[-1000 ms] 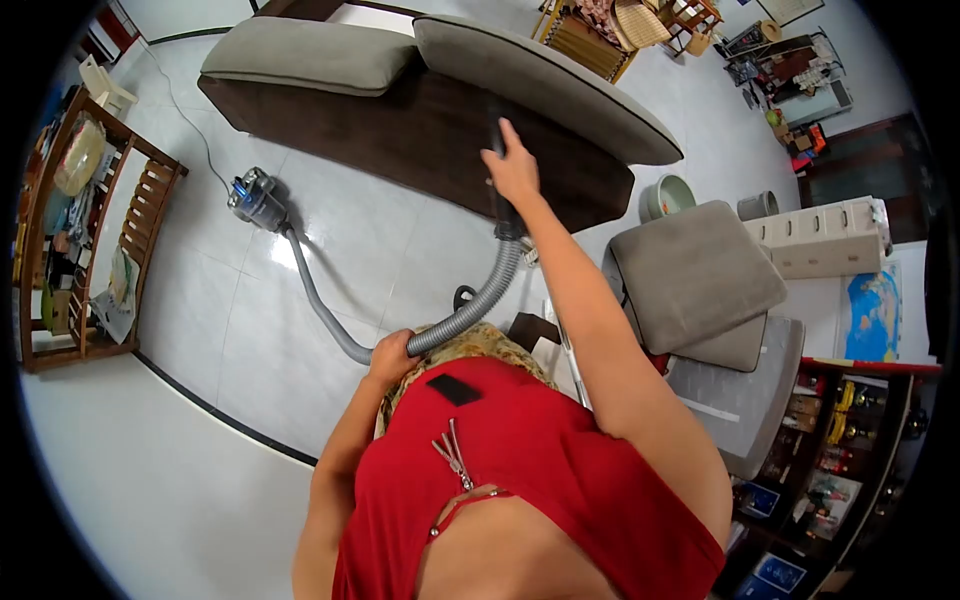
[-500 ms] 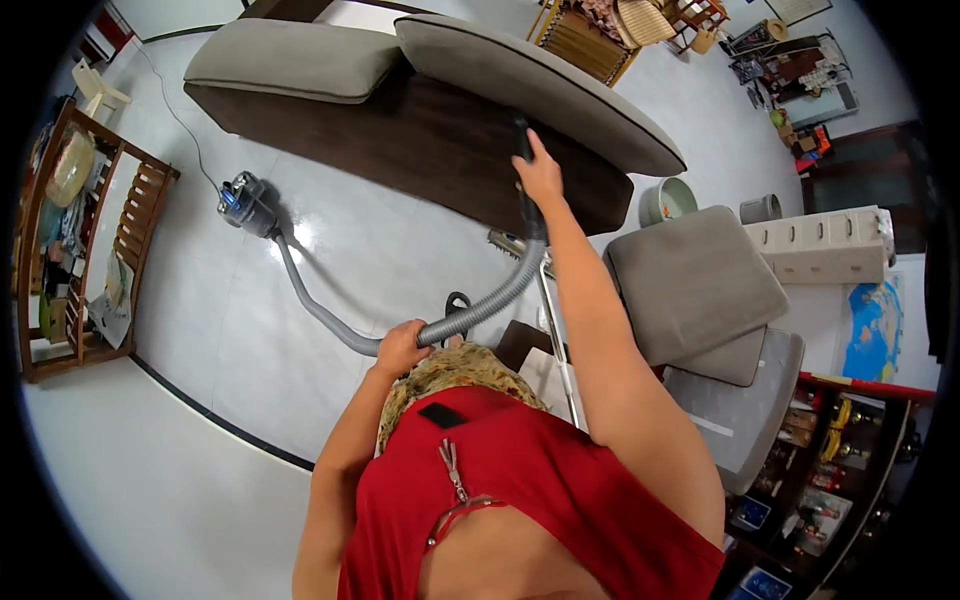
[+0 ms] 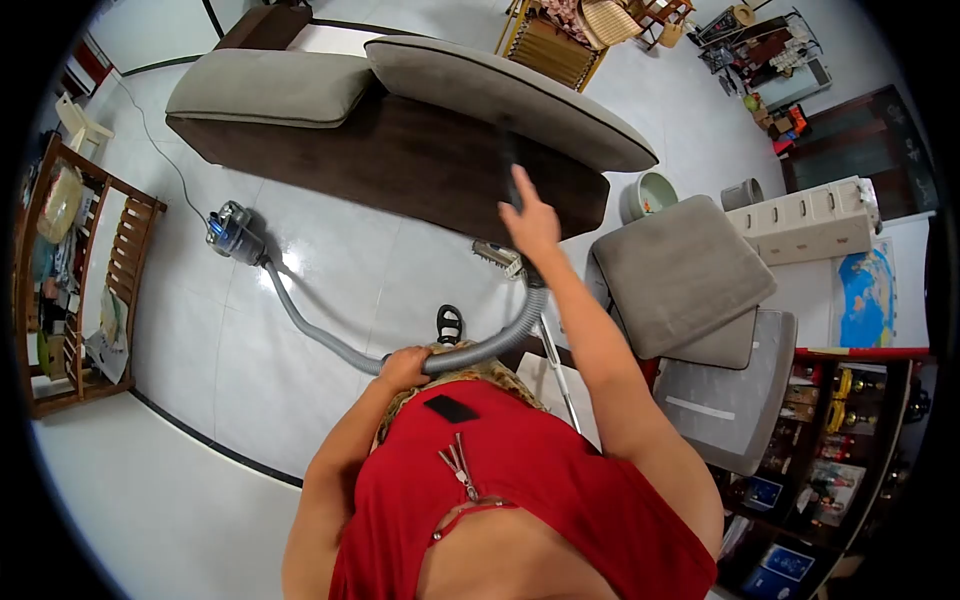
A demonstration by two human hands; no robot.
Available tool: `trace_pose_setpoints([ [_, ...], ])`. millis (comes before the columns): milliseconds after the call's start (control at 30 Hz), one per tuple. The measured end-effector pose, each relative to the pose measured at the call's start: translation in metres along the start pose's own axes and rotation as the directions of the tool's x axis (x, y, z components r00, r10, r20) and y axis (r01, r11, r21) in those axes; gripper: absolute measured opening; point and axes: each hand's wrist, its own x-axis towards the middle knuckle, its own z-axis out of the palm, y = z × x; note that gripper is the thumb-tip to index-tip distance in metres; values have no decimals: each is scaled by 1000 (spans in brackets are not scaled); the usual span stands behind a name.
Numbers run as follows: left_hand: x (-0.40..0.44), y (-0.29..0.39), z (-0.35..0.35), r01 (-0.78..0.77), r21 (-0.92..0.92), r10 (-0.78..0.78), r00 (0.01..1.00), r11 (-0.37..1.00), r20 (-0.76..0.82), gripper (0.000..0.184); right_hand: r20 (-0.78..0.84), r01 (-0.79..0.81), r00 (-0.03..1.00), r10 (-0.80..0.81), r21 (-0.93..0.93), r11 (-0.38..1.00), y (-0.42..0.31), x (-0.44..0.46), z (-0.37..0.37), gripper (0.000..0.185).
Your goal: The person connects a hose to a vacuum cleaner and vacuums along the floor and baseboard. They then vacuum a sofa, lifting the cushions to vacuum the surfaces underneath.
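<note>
My right hand [image 3: 533,225] is closed around the black vacuum handle [image 3: 516,180], with the index finger laid along it. The handle's blurred black tip lies over the dark wooden seat [image 3: 430,170] of a sofa, near a raised grey cushion [image 3: 500,95]. My left hand [image 3: 405,368] grips the grey ribbed hose [image 3: 480,352] close to my waist. That hose loops left across the floor to the vacuum cleaner body [image 3: 236,233], whose cord trails up to the left.
A second grey cushion [image 3: 270,88] stands on the sofa's left. A floor nozzle [image 3: 495,258] and metal tube [image 3: 556,365] are beside me. More cushions [image 3: 680,275], a green basin [image 3: 652,196], white drawers [image 3: 805,222], a shelf unit [image 3: 850,440] and a wooden rack [image 3: 125,245] stand around.
My right hand has drawn the handle back towards me, nearer the seat's front edge, and the hose bend has sunk lower. My left hand keeps its hold. The view has shifted slightly.
</note>
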Motion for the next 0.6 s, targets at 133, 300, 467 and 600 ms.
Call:
trace_pose_setpoints([
  [133, -27, -5, -6, 143, -123, -154, 985, 982, -80, 47, 1, 281, 959, -283, -118, 952, -82, 10, 50, 75],
  [300, -9, -3, -6, 148, -158, -167, 979, 976, -115, 49, -32, 301, 945, -327, -313, 901, -97, 18, 46, 72],
  [467, 27, 15, -18, -42, -33, 34, 976, 999, -213, 42, -104, 227, 960, -259, -253, 941, -26, 3, -12, 73],
  [600, 33, 9, -6, -115, 44, 120, 983, 992, -138, 43, -191, 55, 978, -86, -162, 985, -12, -27, -44, 72],
])
